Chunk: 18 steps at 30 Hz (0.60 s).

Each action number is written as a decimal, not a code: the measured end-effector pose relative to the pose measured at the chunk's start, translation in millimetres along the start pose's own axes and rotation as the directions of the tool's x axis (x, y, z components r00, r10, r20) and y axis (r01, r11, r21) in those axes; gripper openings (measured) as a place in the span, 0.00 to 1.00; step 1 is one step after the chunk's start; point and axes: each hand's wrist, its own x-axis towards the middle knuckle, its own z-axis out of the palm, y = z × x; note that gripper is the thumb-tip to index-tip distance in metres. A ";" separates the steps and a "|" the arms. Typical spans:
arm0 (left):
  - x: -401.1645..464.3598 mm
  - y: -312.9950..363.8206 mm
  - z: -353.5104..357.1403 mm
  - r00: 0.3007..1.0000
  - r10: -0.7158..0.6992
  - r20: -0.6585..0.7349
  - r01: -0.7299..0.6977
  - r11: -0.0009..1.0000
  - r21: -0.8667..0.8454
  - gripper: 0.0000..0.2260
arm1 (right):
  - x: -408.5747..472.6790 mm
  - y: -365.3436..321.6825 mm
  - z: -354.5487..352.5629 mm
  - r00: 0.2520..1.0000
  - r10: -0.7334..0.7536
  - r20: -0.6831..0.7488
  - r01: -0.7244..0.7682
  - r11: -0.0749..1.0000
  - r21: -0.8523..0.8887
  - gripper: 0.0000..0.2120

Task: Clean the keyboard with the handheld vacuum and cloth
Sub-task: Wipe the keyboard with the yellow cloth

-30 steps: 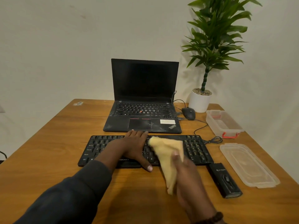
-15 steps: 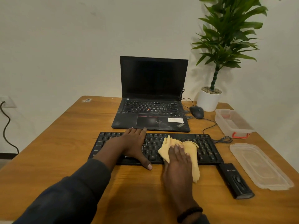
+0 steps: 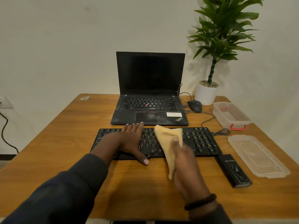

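A black keyboard lies across the middle of the wooden table. My left hand lies flat on its left half, fingers spread and thumb at the front edge. My right hand grips a yellow cloth, which is lifted over the keyboard's middle and hangs down past its front edge. The hand is blurred. A black handheld vacuum lies on the table just right of the keyboard's front corner, untouched.
An open black laptop stands behind the keyboard, with a mouse and cables to its right. A potted plant is at the back right. A clear plastic box and its lid lie along the right edge.
My right hand pressed the cloth flat on the keys half a second ago; now it has lifted and tilted, with the cloth raised and hanging. My left hand has stayed put.
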 end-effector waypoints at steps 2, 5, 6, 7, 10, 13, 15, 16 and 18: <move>-5.5 -9.8 -4.1 0.999 -0.013 0.044 0.013 1.000 0.016 0.66 | 4.1 -17.4 -18.9 0.994 0.078 -0.079 -0.045 0.934 0.356 0.09; -12.0 -25.6 -6.6 0.995 -0.069 0.071 0.066 0.997 0.047 0.67 | 10.5 -25.3 -29.5 0.940 -0.103 -0.325 0.176 0.963 0.203 0.09; -13.3 -28.5 -6.3 0.995 -0.080 0.067 0.077 0.996 0.048 0.67 | 9.8 -25.4 -27.8 0.910 -0.198 -0.364 0.240 0.968 0.073 0.09; -14.9 -29.9 -5.6 0.994 -0.087 0.059 0.084 0.995 0.044 0.67 | 11.3 -20.9 -24.3 0.895 -0.283 -0.346 0.278 0.958 -0.067 0.09; -15.3 -30.1 -4.2 0.996 -0.081 0.020 0.080 0.996 0.040 0.67 | 22.6 9.3 -7.0 0.931 -0.352 -0.093 0.271 0.840 -0.471 0.16; -14.8 -29.0 -2.4 0.997 -0.068 -0.020 0.069 0.996 0.050 0.67 | 31.9 48.8 19.6 0.913 -0.400 0.085 0.279 0.457 -0.845 0.24; -14.3 -29.5 -0.5 0.998 -0.061 -0.035 0.063 0.997 0.052 0.67 | 26.5 63.7 37.5 0.865 -0.481 0.143 0.332 0.337 -0.881 0.26; -14.0 -30.1 0.6 0.998 -0.057 -0.039 0.059 0.997 0.051 0.67 | 22.9 67.7 45.4 0.854 -0.495 0.163 0.358 0.330 -0.873 0.27; -11.8 -31.7 3.0 0.998 -0.048 -0.040 0.050 0.998 0.050 0.67 | 21.5 77.1 56.0 0.817 -0.540 0.202 0.406 0.288 -0.867 0.28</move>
